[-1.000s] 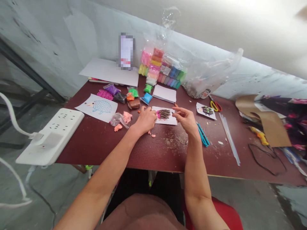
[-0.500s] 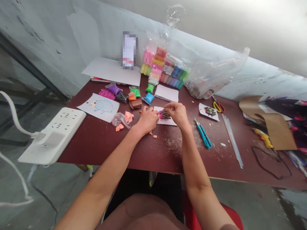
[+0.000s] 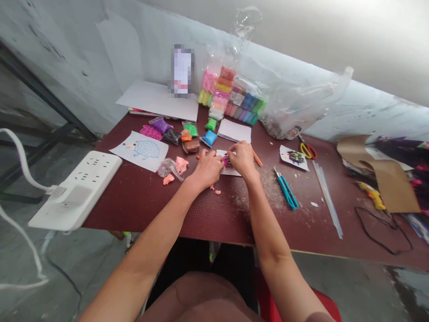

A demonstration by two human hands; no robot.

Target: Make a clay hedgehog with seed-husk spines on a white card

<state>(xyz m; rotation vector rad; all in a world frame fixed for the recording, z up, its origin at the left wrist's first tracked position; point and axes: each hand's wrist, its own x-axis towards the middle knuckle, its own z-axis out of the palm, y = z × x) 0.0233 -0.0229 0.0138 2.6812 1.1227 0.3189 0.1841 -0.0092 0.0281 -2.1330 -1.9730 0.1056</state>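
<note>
Between my hands lies a small white card (image 3: 234, 172) with a clay hedgehog (image 3: 229, 162) on it, its front pink and its back dark and spiky. My left hand (image 3: 208, 170) is curled at the card's left edge, fingers closed against it. Over the spiky back, my right hand (image 3: 244, 160) has thumb and fingers pinched together; whatever is in the pinch is too small to make out. An orange stick (image 3: 257, 158) lies just beyond the right hand. Peach clay (image 3: 181, 165) sits partly in a clear wrapper left of my hands. Clay crumbs (image 3: 217, 192) dot the tabletop.
Packets of coloured clay (image 3: 209, 137) and a hedgehog drawing (image 3: 144, 150) are on the left. Rightward lie a teal cutter (image 3: 286, 190), a finished hedgehog card (image 3: 293, 157), scissors (image 3: 308, 151), clear glue sticks (image 3: 327, 199) and a yellow glue gun (image 3: 372, 194). A power strip (image 3: 77, 188) stands at the left edge.
My right hand has moved slightly left, over the hedgehog's back, covering more of it. The orange stick now shows beyond that hand. My left hand stays at the card.
</note>
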